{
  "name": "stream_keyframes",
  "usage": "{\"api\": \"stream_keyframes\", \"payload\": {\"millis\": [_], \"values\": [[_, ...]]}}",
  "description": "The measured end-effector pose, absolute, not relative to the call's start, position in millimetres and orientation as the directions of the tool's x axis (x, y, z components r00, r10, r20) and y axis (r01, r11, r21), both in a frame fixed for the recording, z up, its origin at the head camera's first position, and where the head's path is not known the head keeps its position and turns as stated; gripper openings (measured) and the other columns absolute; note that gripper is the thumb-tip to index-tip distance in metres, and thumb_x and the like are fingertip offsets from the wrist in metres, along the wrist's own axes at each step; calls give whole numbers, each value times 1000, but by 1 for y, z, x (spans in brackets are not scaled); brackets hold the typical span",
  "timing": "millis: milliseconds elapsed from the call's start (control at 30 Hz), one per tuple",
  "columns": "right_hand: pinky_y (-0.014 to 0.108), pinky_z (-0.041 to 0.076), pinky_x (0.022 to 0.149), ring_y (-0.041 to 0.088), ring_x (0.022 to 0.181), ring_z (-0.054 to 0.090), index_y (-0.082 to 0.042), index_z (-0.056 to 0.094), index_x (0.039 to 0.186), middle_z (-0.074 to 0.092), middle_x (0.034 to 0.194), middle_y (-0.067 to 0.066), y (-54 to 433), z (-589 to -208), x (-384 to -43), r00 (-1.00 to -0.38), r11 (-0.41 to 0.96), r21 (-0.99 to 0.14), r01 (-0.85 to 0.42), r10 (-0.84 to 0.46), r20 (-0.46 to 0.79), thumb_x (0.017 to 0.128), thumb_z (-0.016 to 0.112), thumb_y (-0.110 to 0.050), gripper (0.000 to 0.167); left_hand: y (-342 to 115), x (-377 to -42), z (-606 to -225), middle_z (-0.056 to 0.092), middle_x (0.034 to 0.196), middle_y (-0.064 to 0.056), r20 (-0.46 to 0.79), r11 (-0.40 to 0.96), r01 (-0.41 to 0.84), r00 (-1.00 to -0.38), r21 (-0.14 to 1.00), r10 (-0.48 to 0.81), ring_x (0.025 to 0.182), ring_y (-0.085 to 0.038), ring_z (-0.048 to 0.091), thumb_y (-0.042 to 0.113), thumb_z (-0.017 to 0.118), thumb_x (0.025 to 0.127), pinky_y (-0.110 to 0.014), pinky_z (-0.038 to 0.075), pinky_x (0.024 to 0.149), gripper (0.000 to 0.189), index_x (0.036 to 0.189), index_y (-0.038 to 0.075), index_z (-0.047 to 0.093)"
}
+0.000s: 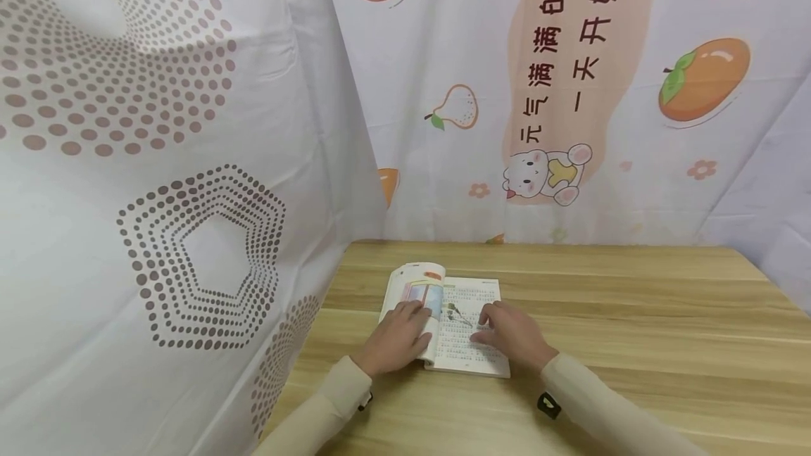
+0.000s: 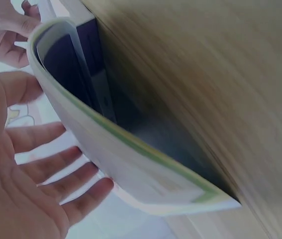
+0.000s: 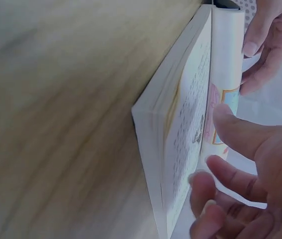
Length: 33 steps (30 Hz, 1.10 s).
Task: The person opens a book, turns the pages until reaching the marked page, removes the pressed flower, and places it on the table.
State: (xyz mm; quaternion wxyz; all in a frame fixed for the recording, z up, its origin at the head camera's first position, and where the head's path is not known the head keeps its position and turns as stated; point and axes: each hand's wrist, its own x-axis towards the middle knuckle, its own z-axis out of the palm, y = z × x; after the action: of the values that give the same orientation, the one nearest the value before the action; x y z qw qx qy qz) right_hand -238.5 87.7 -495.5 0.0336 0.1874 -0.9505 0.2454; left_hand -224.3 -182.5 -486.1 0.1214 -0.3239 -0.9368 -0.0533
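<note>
An open book [image 1: 472,357] lies on the wooden table, its left-hand pages bulging up in a curve. A colourful picture [image 1: 415,292] shows on the left page; the right page carries printed text and a small plant drawing [image 1: 455,312]. My left hand [image 1: 395,336] rests on the curved left page, and the left wrist view shows its fingers [image 2: 56,164] extended against the raised leaf. Over the right page's outer edge is my right hand [image 1: 516,335], fingers loosely bent. In the right wrist view nothing sits between its thumb and fingers [image 3: 235,181].
The wood-grain table [image 1: 633,315] stretches away to the right of the book. A white dotted curtain [image 1: 190,266] hangs along the left, and a fruit-patterned cloth [image 1: 443,160] hangs behind the table. Both sleeves are pale, with a dark wrist device [image 1: 548,405] at the right cuff.
</note>
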Motion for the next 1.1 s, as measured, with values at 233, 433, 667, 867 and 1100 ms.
{"api": "stream_keyframes", "payload": {"millis": [233,433,667,867,1100], "values": [[35,50,67,12,73,53,-12,67,91,61,86,-3,81,-501,-248,-924,824,-422,-378,-364,117,83,85,-37,32,-190,-229,-490,52,147,-17,177,779,623,-776,66,606,134,-30,50,46,54,105,-47,49,103,61,147,2,53],[33,49,63,11,70,52,-13,69,85,61,83,-3,78,-505,-256,-930,824,-433,-365,-348,122,87,83,-26,19,-194,-231,-491,49,151,-16,158,781,617,-784,94,600,136,-31,48,49,52,105,-48,46,106,65,149,2,51],[30,48,61,10,66,52,-14,69,79,61,76,-6,77,-507,-262,-933,798,-489,-352,-337,122,88,81,-20,17,-196,-231,-488,49,152,-16,129,787,607,-794,112,594,137,-32,48,49,54,104,-48,46,106,65,150,2,50],[33,46,61,12,67,53,-15,64,83,60,76,-6,75,-510,-265,-940,789,-521,-325,-331,85,87,82,-40,30,-196,-231,-489,48,152,-17,125,785,608,-794,120,595,138,-32,47,49,52,105,-49,45,107,66,150,1,49],[33,49,64,12,70,53,-13,68,83,61,80,-4,68,-509,-265,-935,803,-487,-344,-342,97,89,81,-25,19,-196,-230,-490,49,151,-17,129,786,607,-794,114,594,137,-32,47,49,51,105,-48,45,107,66,150,1,49]]}}
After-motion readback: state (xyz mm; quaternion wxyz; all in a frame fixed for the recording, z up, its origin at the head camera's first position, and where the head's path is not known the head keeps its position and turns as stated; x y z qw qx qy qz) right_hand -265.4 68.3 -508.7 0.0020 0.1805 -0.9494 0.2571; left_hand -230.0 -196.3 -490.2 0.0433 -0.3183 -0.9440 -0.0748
